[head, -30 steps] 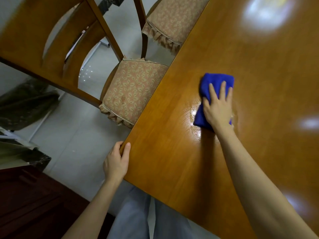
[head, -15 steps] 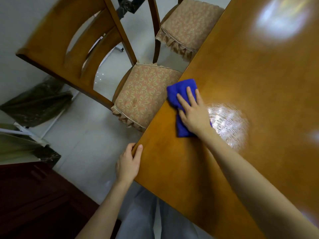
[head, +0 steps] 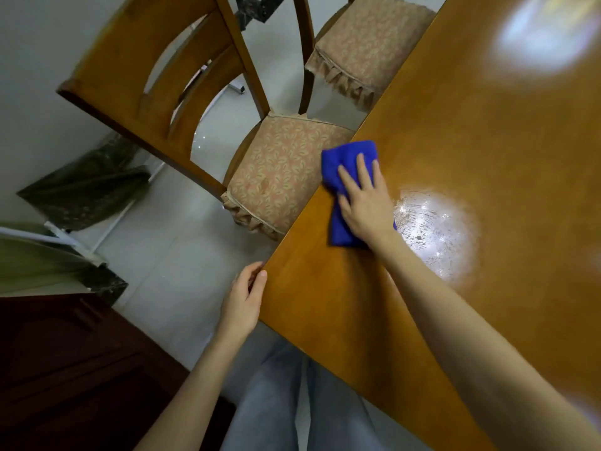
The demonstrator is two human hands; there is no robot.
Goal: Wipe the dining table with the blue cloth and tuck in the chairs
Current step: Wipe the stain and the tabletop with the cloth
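Note:
A glossy wooden dining table (head: 487,157) fills the right side. My right hand (head: 366,200) presses flat with straight fingers on a folded blue cloth (head: 344,161) at the table's left edge. My left hand (head: 244,301) rests on the near left corner of the table, its fingers curled round the edge. A wooden chair (head: 156,92) with a patterned seat cushion (head: 279,177) stands to the left, its seat partly under the table. Further back, a second cushioned chair (head: 367,50) sits along the same edge.
A bright light reflection (head: 435,232) with wipe streaks lies right of the cloth. Dark wooden furniture (head: 65,369) stands at the lower left. A dark green covered item (head: 84,187) and white rods lie on the pale tiled floor. My legs are below the table corner.
My right hand slid the blue cloth leftward from the table's middle to its left edge. My left hand stayed on the table corner.

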